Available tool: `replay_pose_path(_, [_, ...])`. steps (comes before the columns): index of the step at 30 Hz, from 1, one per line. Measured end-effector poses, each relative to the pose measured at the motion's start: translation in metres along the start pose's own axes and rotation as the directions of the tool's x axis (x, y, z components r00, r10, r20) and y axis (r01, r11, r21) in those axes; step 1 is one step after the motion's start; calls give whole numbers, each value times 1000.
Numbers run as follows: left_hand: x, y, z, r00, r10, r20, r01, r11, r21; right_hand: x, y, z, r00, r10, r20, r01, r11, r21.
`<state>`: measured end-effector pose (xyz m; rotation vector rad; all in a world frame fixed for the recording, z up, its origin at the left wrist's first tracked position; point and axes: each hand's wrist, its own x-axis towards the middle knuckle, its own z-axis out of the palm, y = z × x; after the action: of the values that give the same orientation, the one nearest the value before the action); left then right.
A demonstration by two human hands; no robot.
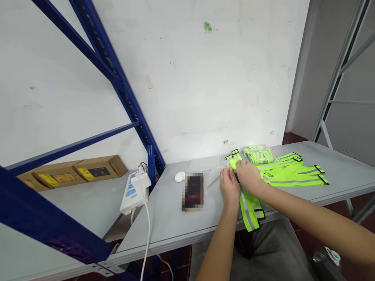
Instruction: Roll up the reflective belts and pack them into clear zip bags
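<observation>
My right hand is closed on a neon yellow-green reflective strap, bunched up at the fingertips. Close beside it, my left hand has its fingers curled around the lower part of the same bunch; the exact grip is partly hidden. Below the hands, a strap end with a grey stripe and black buckles droops over the table's front edge. Behind my right forearm lie more loose reflective straps. A clear plastic bag lies flat just left of my hands.
A filled clear bag of folded straps sits at the back of the grey table. To the left are a phone, a white mouse and a power strip with a cable. Blue rack posts and cardboard boxes stand further left.
</observation>
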<state>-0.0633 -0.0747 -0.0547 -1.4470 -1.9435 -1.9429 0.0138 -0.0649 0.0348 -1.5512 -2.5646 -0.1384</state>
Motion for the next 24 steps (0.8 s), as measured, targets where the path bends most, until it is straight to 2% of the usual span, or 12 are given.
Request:
replay_pose_path(4, [1,0,1,1000,6,-17,-6,1000,-22,1,-1,2,1000,9,-11,-10,1000,-12])
replay_pose_path(11, [0,-1,2,994,-10,-109,7,1000,-26,6,5,17,1000,0,-23,0,1000,-15])
replay_pose_path(14, [-3,1,3,997,48,-53,-47,999,20,16,15,19,1000,-14,-25,14,1000,0])
replay_pose_path(17, [-6,2,4,996,55,65,-56,998,16,25,21,19,1000,2,-26,-2,1000,10])
replay_pose_path(21, [-3,0,4,988,-11,156,27,995,-99,27,17,18,1000,-3,-24,3,1000,0])
replay_pose_path(24, [2,-5,6,978,-90,187,138,954,-265,27,11,20,999,-39,-30,38,999,-39])
